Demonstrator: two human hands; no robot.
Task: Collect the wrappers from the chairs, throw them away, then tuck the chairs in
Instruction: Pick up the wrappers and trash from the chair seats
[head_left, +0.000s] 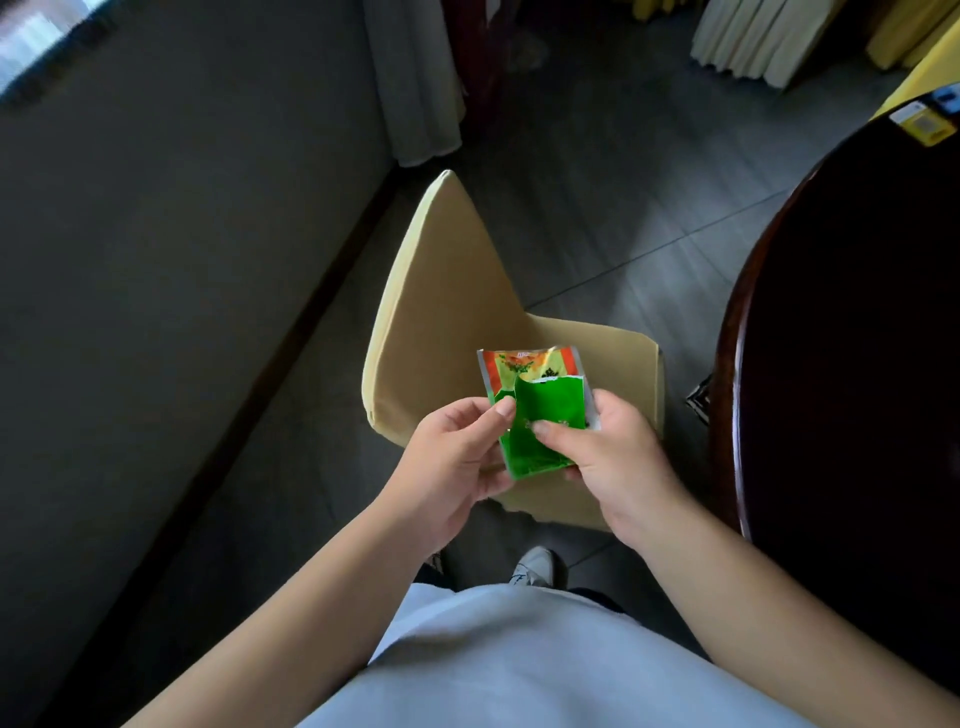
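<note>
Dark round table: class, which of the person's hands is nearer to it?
Right. The right hand grips the wrappers on the side facing the dark round table; the left hand holds them on the far side, towards the wall.

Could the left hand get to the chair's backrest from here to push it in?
Probably yes: nothing lies between the left hand and the backrest, but it pinches the wrappers with the right hand, so it must release first.
</note>
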